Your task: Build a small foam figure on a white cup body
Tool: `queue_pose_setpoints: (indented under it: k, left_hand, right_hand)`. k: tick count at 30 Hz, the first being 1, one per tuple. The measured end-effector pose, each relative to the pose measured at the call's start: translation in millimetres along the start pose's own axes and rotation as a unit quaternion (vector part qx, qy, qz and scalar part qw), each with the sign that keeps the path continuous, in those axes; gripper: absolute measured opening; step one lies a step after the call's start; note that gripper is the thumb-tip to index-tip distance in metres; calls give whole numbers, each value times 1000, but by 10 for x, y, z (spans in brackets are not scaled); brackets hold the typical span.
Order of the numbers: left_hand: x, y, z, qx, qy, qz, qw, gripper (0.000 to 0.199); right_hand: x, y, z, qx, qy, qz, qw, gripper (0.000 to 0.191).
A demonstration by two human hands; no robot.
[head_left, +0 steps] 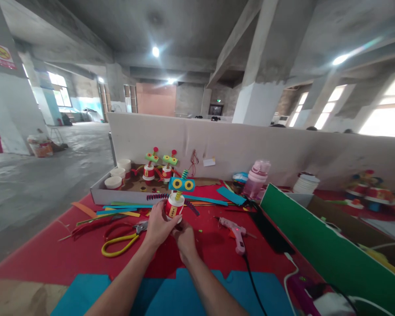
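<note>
A paper-cup robot figure [175,205] stands upright between my hands over the red table. It has a blue tube head with two yellow ring eyes, a coiled spring on top, a yellow folded neck and purple folded-paper arms. My left hand [159,224] is closed round the cup's left side, thumb across its front. At the lower rim, my right hand [184,240] grips from below and the right, its fingertips partly hidden. Yellow-handled scissors [120,246] lie left of my hands, beside red-handled pliers [118,228]. To the right rests a pink hot glue gun [235,232].
Behind, a shallow white box [100,193] holds two similar green-headed figures [167,169] and stacked paper cups [113,182]. Coloured paper strips [128,208] lie across the table. A green partition [303,232], pink bottle [257,177] and cables stand at right; blue sheets [161,294] lie nearest me.
</note>
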State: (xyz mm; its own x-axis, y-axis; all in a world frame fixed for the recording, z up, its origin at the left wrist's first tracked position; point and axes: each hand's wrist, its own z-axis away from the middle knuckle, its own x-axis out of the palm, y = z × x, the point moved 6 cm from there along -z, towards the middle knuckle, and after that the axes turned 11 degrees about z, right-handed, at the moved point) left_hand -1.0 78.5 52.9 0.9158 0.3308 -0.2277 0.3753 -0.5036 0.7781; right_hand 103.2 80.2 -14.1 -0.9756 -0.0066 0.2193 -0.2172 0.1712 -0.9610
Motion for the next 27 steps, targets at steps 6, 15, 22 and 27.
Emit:
queue_pose_setpoints:
  k: [6, 15, 22, 27]
  left_hand:
    - [18, 8, 13, -13, -11, -5, 1000, 49]
    - [23, 40, 23, -9, -18, -14, 1000, 48]
    - [22, 92, 33, -11, -21, -13, 1000, 46]
    - [29, 87, 36, -3, -20, -18, 1000, 46]
  right_hand:
    - [-19, -38, 0, -10, -7, 7, 1000, 38]
    - [-60, -23, 2, 0, 8, 21, 1000, 37]
    - [-47, -65, 10, 1, -7, 49, 999, 37]
    - [-40, -78, 10, -4, -5, 55, 998, 37]
